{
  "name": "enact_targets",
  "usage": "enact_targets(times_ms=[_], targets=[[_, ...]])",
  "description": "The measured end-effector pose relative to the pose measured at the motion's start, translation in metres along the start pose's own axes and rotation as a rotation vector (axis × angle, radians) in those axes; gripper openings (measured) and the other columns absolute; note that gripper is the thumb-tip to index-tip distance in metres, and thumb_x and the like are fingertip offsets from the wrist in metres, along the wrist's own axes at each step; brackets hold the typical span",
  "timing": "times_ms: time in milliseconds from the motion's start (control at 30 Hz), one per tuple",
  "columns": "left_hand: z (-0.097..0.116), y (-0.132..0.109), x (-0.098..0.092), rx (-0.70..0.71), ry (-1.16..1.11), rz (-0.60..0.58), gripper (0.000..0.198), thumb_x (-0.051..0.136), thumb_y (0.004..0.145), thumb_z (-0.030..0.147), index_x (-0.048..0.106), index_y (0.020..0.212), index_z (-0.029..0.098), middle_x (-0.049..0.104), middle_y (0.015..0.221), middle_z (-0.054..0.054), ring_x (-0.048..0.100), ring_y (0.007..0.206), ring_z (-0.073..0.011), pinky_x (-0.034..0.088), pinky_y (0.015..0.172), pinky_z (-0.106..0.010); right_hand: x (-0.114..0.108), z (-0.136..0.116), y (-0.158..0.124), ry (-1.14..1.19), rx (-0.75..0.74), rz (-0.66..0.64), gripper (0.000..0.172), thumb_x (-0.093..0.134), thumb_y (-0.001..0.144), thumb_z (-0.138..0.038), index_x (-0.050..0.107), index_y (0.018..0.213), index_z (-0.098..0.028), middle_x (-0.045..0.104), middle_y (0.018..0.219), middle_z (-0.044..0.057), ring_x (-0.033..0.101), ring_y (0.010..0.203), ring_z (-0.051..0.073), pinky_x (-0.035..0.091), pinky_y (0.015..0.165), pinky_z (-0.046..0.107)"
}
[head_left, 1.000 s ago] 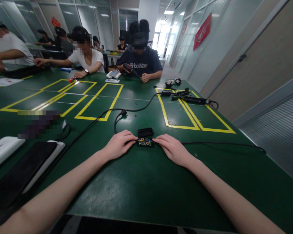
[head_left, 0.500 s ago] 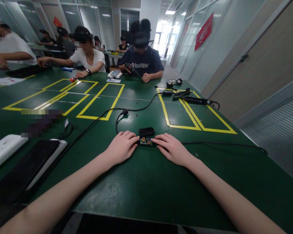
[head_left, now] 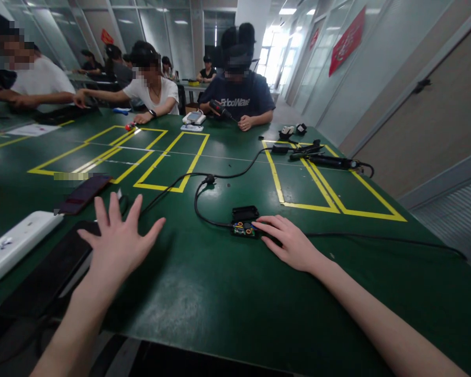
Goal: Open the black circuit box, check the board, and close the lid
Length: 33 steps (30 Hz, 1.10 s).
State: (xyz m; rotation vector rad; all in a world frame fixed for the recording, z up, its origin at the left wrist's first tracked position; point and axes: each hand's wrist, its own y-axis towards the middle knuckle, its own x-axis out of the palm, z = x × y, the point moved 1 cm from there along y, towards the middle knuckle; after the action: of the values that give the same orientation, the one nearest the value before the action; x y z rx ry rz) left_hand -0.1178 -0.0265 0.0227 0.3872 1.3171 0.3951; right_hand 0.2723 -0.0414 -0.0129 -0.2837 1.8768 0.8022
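Clock convention: 12 o'clock points away from the wearer across the counter (head_left: 220, 298); bearings are taken from the open unit.
Left hand (head_left: 120, 241): at 8 o'clock, well apart from the unit; palm down, fingers spread wide, holding nothing. Whether it touches the surface cannot be told.
Dark slab (head_left: 51, 269): flat device just beside and partly under the left hand, with a white casing (head_left: 19, 243) beyond it at 9 o'clock.
Right hand (head_left: 292, 243): at 4 o'clock; flat, fingers extended and unclamped, fingertips touching the unit's right edge.
Open unit (head_left: 243, 229): small black tray lying flat near the middle of the counter, its coloured components exposed.
Black lid (head_left: 245, 213): off, lying just beside the unit at 12 o'clock.
Black cable (head_left: 209, 179): loops in from 10 o'clock to the unit's left side.
Progress, as judged: housing already opened and the interior uncovered; lid not refitted; no tool in either hand.
Phone (head_left: 84, 191): dark, at 9 o'clock, beyond the left hand.
Yellow tape outlines (head_left: 159, 187): rectangles from 10 to 2 o'clock.
Powered driver (head_left: 325, 161): lying at 2 o'clock, untouched.
Seated person (head_left: 239, 97): at 12 o'clock, working on a separate item; others at 10 o'clock.
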Motion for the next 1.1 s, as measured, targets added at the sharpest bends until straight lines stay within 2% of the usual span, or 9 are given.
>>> enact_targets(times_ms=[133,233,333,433,567,667,767,933,1100], targets=[[0.003,-0.008,0.002,0.039,0.063,-0.146,0.064,0.051,0.097,0.062,0.057,0.148,0.024,0.037,0.164,-0.023,0.023,0.152,-0.0574,0.019,0.103,-0.094,0.002,0.002,-0.001,0.005,0.001,0.009,0.042,0.051,0.101,-0.022,0.061,0.141,-0.026,0.067,0.133,0.013,0.066,0.116,0.03,0.059,0.097,0.052],[0.036,-0.011,-0.006,0.153,0.114,-0.154,0.064,0.047,0.101,0.052,0.05,0.154,0.017,0.023,0.169,-0.025,0.014,0.157,-0.0497,0.015,0.114,-0.085,0.003,0.004,-0.001,0.016,0.023,0.043,0.043,0.05,0.102,-0.026,0.059,0.145,-0.027,0.066,0.134,0.013,0.065,0.118,0.03,0.058,0.099,0.053],[0.074,-0.012,-0.007,0.368,0.069,-0.232,0.065,0.054,0.099,0.054,0.049,0.155,0.021,0.023,0.17,-0.021,0.014,0.159,-0.044,0.016,0.119,-0.078,0.004,0.007,-0.001,0.007,0.074,0.089,0.047,0.049,0.104,-0.031,0.053,0.15,-0.03,0.063,0.14,0.012,0.063,0.124,0.031,0.056,0.104,0.055],[0.104,-0.006,0.009,0.548,-0.009,-0.317,0.07,0.055,0.098,0.058,0.045,0.157,0.021,0.023,0.17,-0.02,0.013,0.16,-0.0412,0.016,0.123,-0.074,0.008,0.012,-0.001,-0.025,0.126,0.092,0.052,0.048,0.105,-0.037,0.047,0.156,-0.03,0.051,0.156,0.013,0.053,0.14,0.033,0.049,0.112,0.058],[0.129,0.01,0.046,0.671,-0.111,-0.449,0.087,0.061,0.092,0.068,0.039,0.159,0.018,0.025,0.169,-0.024,0.017,0.159,-0.0412,0.016,0.123,-0.072,0.016,0.018,-0.002,-0.056,0.147,-0.022,0.056,0.048,0.105,-0.047,0.046,0.157,-0.028,0.038,0.166,0.015,0.041,0.15,0.035,0.04,0.118,0.063],[0.134,0.02,0.069,0.727,-0.209,-0.56,0.094,0.068,0.086,0.069,0.038,0.16,0.019,0.029,0.167,-0.024,0.022,0.158,-0.0414,0.022,0.123,-0.069,0.019,0.016,-0.001,-0.015,0.113,-0.062,0.05,0.049,0.105,-0.046,0.053,0.152,-0.027,0.05,0.158,0.014,0.044,0.149,0.032,0.036,0.121,0.063],[0.129,0.024,0.079,0.751,-0.378,-0.524,0.08,0.068,0.092,0.059,0.042,0.157,0.02,0.049,0.157,-0.019,0.046,0.147,-0.0335,0.033,0.122,-0.057,0.016,0.011,-0.001,0.049,0.087,-0.035,0.042,0.052,0.104,-0.042,0.061,0.142,-0.027,0.058,0.151,0.013,0.051,0.144,0.031,0.04,0.12,0.06],[0.117,0.022,0.08,0.772,-0.558,-0.464,0.084,0.078,0.087,0.047,0.039,0.157,0.023,0.066,0.136,-0.014,0.064,0.123,-0.0301,0.052,0.106,-0.048,0.009,0.001,0.001,0.179,0.076,0.023,0.031,0.055,0.103,-0.035,0.068,0.129,-0.024,0.061,0.144,0.014,0.061,0.132,0.03,0.053,0.11,0.053],[0.118,0.018,0.079,0.824,-0.658,-0.458,0.067,0.076,0.091,0.033,0.048,0.151,0.022,0.065,0.133,-0.013,0.065,0.119,-0.027,0.055,0.102,-0.043,0.004,-0.009,0.003,0.345,0.032,0.106,0.024,0.053,0.104,-0.026,0.071,0.12,-0.023,0.063,0.134,0.013,0.07,0.116,0.024,0.06,0.102,0.044]])
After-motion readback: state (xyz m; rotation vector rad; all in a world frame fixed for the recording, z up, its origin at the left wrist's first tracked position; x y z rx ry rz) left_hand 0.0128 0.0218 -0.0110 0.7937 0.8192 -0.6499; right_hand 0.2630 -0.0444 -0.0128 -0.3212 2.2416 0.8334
